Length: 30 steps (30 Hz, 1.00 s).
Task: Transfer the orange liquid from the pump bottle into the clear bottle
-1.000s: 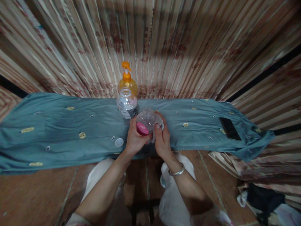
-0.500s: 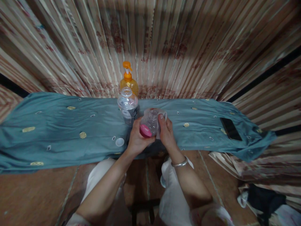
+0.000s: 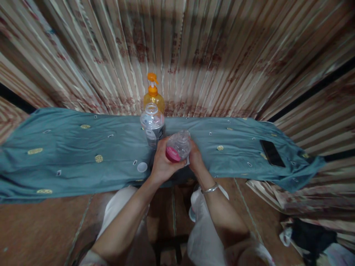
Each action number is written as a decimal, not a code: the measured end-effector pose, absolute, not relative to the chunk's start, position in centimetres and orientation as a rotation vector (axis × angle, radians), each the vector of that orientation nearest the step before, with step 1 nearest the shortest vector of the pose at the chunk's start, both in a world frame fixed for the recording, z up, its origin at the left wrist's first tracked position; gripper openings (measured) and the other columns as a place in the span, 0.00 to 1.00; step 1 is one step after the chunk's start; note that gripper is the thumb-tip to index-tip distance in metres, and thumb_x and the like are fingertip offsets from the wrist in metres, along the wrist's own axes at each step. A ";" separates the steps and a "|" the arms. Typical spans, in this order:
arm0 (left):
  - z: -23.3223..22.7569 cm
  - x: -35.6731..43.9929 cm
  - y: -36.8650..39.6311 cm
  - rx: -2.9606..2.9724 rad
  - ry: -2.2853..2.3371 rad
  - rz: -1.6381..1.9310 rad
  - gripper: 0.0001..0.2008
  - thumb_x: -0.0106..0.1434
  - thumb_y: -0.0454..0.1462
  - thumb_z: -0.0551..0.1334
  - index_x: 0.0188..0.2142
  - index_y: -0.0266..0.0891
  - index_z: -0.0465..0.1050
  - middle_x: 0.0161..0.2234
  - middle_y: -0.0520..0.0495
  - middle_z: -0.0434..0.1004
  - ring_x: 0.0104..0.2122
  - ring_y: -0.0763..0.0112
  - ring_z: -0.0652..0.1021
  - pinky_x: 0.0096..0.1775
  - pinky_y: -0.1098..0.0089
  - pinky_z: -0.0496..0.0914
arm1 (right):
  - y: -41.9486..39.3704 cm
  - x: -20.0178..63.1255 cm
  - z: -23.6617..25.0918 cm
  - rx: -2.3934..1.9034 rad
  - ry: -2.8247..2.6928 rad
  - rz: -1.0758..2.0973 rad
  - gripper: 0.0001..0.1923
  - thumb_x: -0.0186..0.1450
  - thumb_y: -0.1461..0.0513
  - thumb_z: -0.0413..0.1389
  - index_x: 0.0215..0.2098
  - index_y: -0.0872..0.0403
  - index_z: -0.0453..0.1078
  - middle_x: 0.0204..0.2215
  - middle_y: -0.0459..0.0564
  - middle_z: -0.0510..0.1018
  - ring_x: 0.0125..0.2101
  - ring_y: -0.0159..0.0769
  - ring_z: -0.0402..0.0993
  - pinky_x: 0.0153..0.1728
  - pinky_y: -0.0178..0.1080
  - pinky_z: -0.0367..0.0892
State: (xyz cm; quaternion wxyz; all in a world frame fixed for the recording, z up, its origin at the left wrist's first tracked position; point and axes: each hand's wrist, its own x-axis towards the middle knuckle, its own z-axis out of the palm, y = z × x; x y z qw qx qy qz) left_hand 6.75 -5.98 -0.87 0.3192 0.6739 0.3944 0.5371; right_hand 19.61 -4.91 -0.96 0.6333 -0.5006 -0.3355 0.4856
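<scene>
My left hand (image 3: 161, 162) grips a small clear plastic bottle (image 3: 180, 146) with a pink label, held tilted above the teal cloth (image 3: 69, 151). My right hand (image 3: 195, 159) is tucked behind and under the bottle's right side, touching it along with a bit of white material that is mostly hidden. A second clear bottle (image 3: 152, 123) with a dark label stands open just beyond my left hand. A white cap (image 3: 142, 167) lies on the cloth left of my left wrist.
An orange pump bottle (image 3: 153, 96) stands behind the open bottle against the striped curtain. A black phone (image 3: 271, 153) lies on the cloth at the right. My knees in white trousers are below; dark clothing lies on the floor at bottom right.
My right hand slid from the bottle's front side down behind it, and the white material it held is now mostly hidden. The bottle stayed in my left hand, tilting slightly.
</scene>
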 end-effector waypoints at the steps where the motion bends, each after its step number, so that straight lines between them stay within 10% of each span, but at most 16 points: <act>1: -0.8 6.7 -6.0 1.766 1.045 1.418 0.39 0.42 0.36 0.77 0.55 0.43 0.68 0.50 0.47 0.74 0.52 0.56 0.76 0.55 0.57 0.71 | -4.8 19.5 -1.3 -1.148 -0.758 1.124 0.19 0.60 0.43 0.57 0.31 0.49 0.74 0.27 0.44 0.80 0.37 0.38 0.77 0.41 0.41 0.74; 11: -0.5 6.5 -6.0 1.746 1.040 1.429 0.39 0.43 0.36 0.76 0.55 0.42 0.68 0.51 0.47 0.74 0.52 0.56 0.76 0.56 0.57 0.70 | -4.8 19.4 -3.2 -1.136 -0.735 1.265 0.11 0.54 0.50 0.65 0.27 0.48 0.76 0.28 0.43 0.83 0.39 0.39 0.79 0.42 0.40 0.75; 19: 0.1 6.4 -6.2 1.750 1.032 1.395 0.39 0.43 0.38 0.76 0.55 0.42 0.68 0.51 0.46 0.74 0.52 0.56 0.76 0.56 0.57 0.70 | -5.1 19.4 -3.5 -1.162 -0.733 1.478 0.21 0.69 0.52 0.57 0.55 0.54 0.71 0.54 0.54 0.76 0.49 0.40 0.75 0.49 0.49 0.74; 30: 0.1 6.6 -6.2 1.698 0.979 1.395 0.40 0.43 0.37 0.76 0.56 0.41 0.68 0.52 0.44 0.74 0.54 0.54 0.75 0.58 0.55 0.69 | -5.6 18.8 -3.8 -1.139 -0.666 1.540 0.22 0.69 0.52 0.57 0.57 0.53 0.69 0.56 0.54 0.74 0.51 0.41 0.74 0.50 0.50 0.74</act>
